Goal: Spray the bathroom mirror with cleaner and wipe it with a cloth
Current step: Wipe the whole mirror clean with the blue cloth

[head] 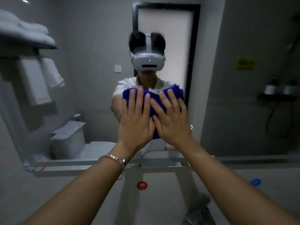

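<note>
Both hands are released and flat, fingers straight and spread, pressing a blue cloth [176, 91] against the bathroom mirror [84, 88]. The left hand [136, 122] and right hand [172, 124] lie side by side over the cloth, thumbs nearly touching at its centre. Cloth shows above the fingertips, at both outer edges and below, between the heels of the hands. A bracelet [113, 159] sits on the left wrist. Below the mirror runs a pale ledge [68, 166], then a grey counter [48, 197]; a round red sticker [142, 185] is between the forearms and a small blue object [256, 182], too blurred to identify, is at the right. The mirror reflects stacked white towels [27, 34], a toilet [69, 140], a dark-framed door [168, 38] and a yellow sign [245, 62].
</note>
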Motion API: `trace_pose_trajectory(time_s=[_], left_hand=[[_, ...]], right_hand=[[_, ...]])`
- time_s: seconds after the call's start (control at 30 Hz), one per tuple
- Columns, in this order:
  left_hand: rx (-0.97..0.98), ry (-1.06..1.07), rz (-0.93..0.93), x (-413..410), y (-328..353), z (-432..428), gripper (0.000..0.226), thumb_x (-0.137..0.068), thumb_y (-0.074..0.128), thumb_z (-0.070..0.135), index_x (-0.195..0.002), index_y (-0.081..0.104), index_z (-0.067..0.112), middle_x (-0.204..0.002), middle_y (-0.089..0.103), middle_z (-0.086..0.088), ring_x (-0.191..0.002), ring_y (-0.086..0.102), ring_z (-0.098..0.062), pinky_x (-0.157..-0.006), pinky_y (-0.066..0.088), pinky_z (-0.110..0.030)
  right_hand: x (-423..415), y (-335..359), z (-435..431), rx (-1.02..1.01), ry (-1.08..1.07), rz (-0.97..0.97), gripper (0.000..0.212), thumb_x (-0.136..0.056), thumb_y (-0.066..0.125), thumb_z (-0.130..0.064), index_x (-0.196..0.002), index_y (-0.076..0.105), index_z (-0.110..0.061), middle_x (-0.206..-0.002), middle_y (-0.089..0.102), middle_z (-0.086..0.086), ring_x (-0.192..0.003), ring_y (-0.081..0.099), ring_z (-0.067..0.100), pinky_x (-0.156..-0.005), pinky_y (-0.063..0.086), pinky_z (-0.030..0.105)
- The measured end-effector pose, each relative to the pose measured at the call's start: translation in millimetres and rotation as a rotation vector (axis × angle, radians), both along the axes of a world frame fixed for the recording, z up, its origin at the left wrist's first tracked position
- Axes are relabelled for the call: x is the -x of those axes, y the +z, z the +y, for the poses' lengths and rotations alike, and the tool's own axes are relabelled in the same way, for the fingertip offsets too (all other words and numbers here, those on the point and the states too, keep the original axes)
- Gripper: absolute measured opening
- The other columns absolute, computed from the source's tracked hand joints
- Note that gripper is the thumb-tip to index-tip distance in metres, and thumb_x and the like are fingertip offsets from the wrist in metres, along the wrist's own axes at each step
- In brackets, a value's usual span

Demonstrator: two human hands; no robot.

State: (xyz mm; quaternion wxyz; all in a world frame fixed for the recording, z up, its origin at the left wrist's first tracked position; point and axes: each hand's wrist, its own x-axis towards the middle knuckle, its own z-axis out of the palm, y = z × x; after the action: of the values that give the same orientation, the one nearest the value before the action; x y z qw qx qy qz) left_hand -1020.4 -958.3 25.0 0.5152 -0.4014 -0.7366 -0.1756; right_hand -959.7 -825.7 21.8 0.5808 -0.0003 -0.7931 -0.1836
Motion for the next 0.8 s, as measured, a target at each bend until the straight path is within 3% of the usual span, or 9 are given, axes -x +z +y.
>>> trace_pose_trajectory(time_s=[0.13,0.33,0.57,0.67,0.8], left_hand=[[0.012,-0.012,0.026,-16,18,33,0.064,-0.092,0.031,0.031,-0.148,0.015,0.003,-0.154,0.016,-0.022,-0.143,0.009,-0.035,-0.116,0.012,-0.052],[0.187,0.011,0.169,6,-36,-3,0.066,-0.094,0.026,0.034,-0.150,0.003,0.008,-0.156,0.004,-0.016,-0.145,-0.003,-0.029,-0.118,0.005,-0.046],[0.199,0.033,0.095,22,-115,-50,0.068,-0.095,0.027,0.035,-0.150,0.001,0.007,-0.158,-0.006,-0.016,-0.146,-0.001,-0.030,-0.117,0.007,-0.045],[0.186,0.042,0.064,19,-121,-49,0.068,-0.095,0.028,0.035,-0.150,0.001,0.007,-0.158,-0.005,-0.016,-0.146,-0.001,-0.030,-0.118,0.007,-0.045],[0.170,0.049,0.039,15,-117,-44,0.073,-0.091,0.031,0.035,-0.150,-0.003,0.008,-0.157,-0.011,-0.014,-0.146,-0.006,-0.029,-0.117,0.005,-0.045]], right_hand=[[-21,11,22,0.110,-0.065,0.005,0.052,-0.099,0.033,-0.036,-0.147,0.021,-0.021,-0.153,0.017,0.009,-0.143,0.015,0.030,-0.117,0.007,0.042],[-9,-63,-15,0.263,-0.089,0.029,0.057,-0.098,0.036,-0.033,-0.149,0.017,-0.018,-0.153,0.019,0.013,-0.146,0.008,0.029,-0.119,0.009,0.045],[9,-132,-53,0.226,-0.074,-0.048,0.065,-0.097,0.036,-0.033,-0.153,0.005,-0.022,-0.151,0.024,0.014,-0.148,0.002,0.029,-0.116,0.015,0.049],[12,-137,-55,0.236,-0.069,-0.037,0.069,-0.092,0.042,-0.032,-0.152,0.009,-0.023,-0.150,0.024,0.014,-0.148,0.001,0.029,-0.117,0.012,0.048],[8,-130,-46,0.172,-0.042,-0.071,0.061,-0.099,0.031,-0.035,-0.153,0.003,-0.024,-0.150,0.023,0.013,-0.148,-0.003,0.026,-0.117,0.010,0.046]])
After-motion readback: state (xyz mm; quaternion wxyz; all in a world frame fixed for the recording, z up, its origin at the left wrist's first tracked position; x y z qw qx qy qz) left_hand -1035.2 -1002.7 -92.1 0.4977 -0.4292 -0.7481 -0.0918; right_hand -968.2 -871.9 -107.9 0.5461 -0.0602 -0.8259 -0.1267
